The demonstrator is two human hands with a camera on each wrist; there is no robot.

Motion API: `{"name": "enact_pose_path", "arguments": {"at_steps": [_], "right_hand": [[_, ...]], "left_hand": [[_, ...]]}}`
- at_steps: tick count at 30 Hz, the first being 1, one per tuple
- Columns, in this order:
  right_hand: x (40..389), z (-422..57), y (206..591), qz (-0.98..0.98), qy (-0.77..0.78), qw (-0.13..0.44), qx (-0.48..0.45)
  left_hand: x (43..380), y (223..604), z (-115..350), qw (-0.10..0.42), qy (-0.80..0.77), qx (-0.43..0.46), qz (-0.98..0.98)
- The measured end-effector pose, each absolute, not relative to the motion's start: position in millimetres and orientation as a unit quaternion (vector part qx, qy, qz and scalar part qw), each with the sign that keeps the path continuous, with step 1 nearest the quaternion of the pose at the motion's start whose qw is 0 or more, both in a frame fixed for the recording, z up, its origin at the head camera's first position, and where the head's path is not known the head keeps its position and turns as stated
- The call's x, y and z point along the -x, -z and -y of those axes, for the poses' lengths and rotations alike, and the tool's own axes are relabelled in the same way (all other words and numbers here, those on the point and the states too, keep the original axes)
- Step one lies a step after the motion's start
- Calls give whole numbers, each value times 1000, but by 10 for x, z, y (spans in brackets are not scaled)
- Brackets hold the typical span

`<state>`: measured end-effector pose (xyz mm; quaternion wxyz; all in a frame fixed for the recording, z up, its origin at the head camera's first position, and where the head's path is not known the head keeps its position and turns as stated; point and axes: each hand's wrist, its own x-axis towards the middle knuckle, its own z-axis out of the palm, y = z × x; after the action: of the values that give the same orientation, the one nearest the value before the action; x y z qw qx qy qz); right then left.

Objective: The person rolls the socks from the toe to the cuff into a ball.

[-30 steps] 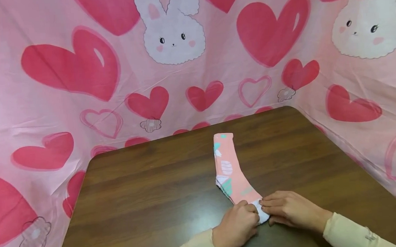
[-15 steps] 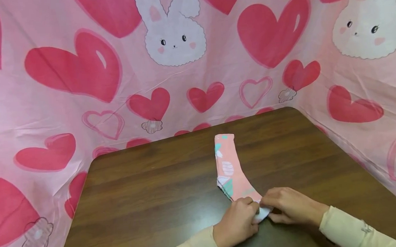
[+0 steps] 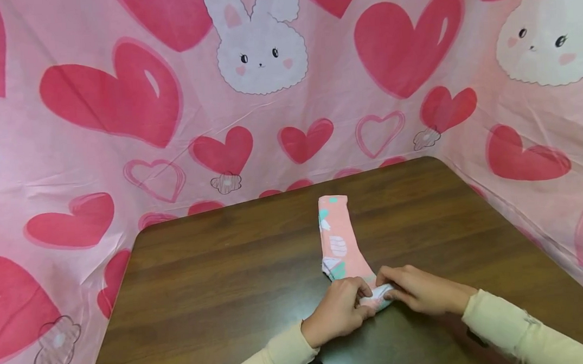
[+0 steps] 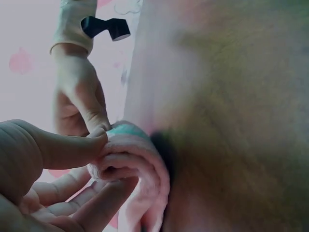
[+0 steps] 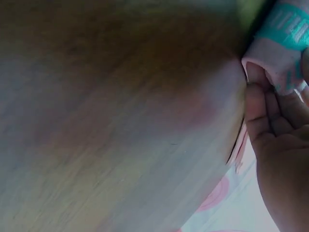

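Note:
A pink sock [image 3: 345, 242] with white and mint-green patches lies lengthwise on the brown table, its cuff pointing away from me. Its toe end [image 3: 377, 299] is turned up into a small roll. My left hand [image 3: 338, 307] pinches the left side of this roll between thumb and fingers. On the right side, my right hand [image 3: 420, 290] grips the same roll. The left wrist view shows the curled pink layers [image 4: 140, 164] between thumb and fingers. In the right wrist view, fingers [image 5: 256, 101] reach up to the edge of the rolled fabric [image 5: 277, 53].
The wood-grain table [image 3: 218, 283] stretches out around the sock on both sides. A pink cloth [image 3: 180, 100] printed with hearts and rabbits hangs behind the table and along its sides.
The white toe, flat one second ago, has been folded up and over toward the cuff. Both hands have shifted slightly away from me with it, and patterned fabric now shows on the roll.

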<state>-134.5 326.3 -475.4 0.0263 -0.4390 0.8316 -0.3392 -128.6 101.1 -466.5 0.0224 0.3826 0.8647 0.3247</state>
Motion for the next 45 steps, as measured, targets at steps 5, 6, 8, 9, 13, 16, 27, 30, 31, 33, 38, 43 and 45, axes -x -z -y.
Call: {"name": "enact_pose_path", "arguments": {"at_steps": [5, 6, 8, 9, 13, 16, 27, 30, 31, 33, 38, 43, 45], "right_hand": [[1433, -3239, 4749, -828, 367, 62, 419], [1448, -3237, 4747, -831, 371, 73, 407], [1469, -3234, 4738, -840, 378, 95, 379], [1477, -3233, 4735, -844, 378, 101, 366], [1498, -3203, 4705, -873, 346, 76, 335], [1511, -3165, 4670, -888, 326, 53, 319], [1395, -3146, 4630, -888, 265, -85, 365], [1325, -3196, 4640, -858, 218, -154, 438], [1313, -3205, 4649, -852, 205, -164, 453], [1297, -3215, 4679, -841, 188, -177, 476], [1291, -3210, 4771, -834, 178, -189, 486], [1327, -3195, 4805, -836, 178, -187, 485], [1340, -3192, 4812, -837, 180, -184, 483]], "left_hand": [[1374, 4681, -971, 61, -350, -345, -869], [1389, 4685, -965, 63, -349, -343, -870], [1411, 4685, -957, 60, -343, -346, -871], [1420, 4683, -956, 55, -337, -352, -872], [1429, 4667, -953, 15, -289, -373, -881], [1409, 4663, -958, -50, -229, -394, -889], [1232, 4730, -1030, -212, -45, -497, -840], [1235, 4728, -1017, -219, -41, -499, -838], [1242, 4721, -1007, -220, -42, -498, -838], [1251, 4709, -987, -217, -44, -495, -840], [1233, 4694, -975, -182, -51, -489, -852], [1210, 4710, -983, -188, -32, -493, -849], [1199, 4701, -995, -186, -16, -490, -852]]}}
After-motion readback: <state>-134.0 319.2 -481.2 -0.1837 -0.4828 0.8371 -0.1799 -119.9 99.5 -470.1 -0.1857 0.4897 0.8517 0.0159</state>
